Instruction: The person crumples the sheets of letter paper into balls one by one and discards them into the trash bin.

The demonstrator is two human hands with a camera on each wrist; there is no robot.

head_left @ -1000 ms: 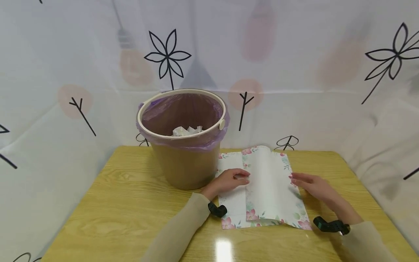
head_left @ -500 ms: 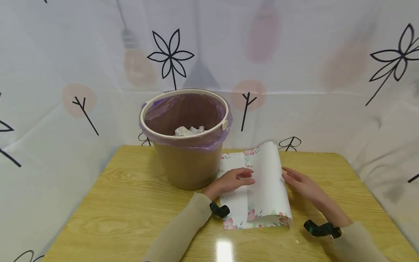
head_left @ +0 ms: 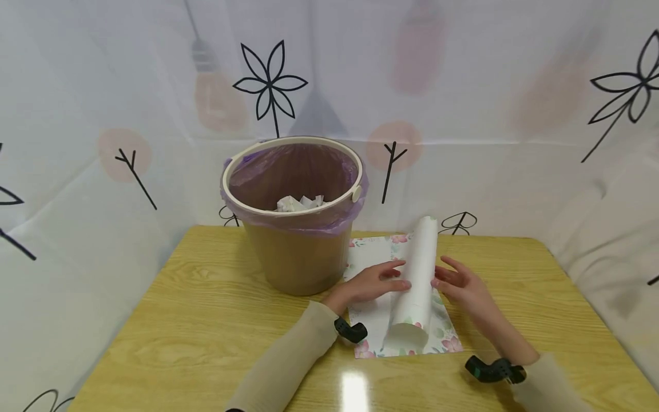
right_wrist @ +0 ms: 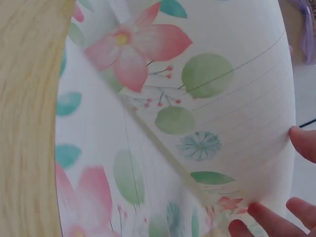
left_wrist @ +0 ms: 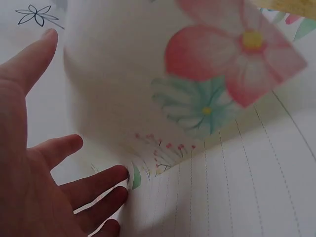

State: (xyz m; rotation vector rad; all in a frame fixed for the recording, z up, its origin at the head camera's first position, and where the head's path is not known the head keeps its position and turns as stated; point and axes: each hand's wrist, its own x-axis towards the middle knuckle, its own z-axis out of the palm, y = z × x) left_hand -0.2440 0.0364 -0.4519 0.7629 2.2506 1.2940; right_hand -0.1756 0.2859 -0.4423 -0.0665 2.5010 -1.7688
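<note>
A sheet of flower-bordered paper (head_left: 419, 269) stands curled into a loose tube, its near end showing a round opening. Beneath it a second flower-bordered sheet (head_left: 372, 320) lies flat on the table. My left hand (head_left: 373, 281) is at the tube's left side, fingers spread and nearly straight, with fingertips (left_wrist: 118, 174) against the paper in the left wrist view. On the right side, my right hand (head_left: 467, 289) touches the tube with relaxed fingers (right_wrist: 274, 219). Dotted writing lines and pink flowers show on the curled sheet (right_wrist: 237, 98) in the right wrist view.
A brown bin (head_left: 304, 260) with a purple liner (head_left: 329, 223) stands left of the sheets, near my left forearm. Crumpled white paper (head_left: 296, 204) lies inside it. The wooden table (head_left: 206, 320) meets a patterned cloth backdrop (head_left: 463, 114) behind.
The upper sheet has gone from a loose fold to a narrower upright-curved tube. My right hand has moved left with its edge, uncovering the lower sheet's right part. The left hand has barely moved.
</note>
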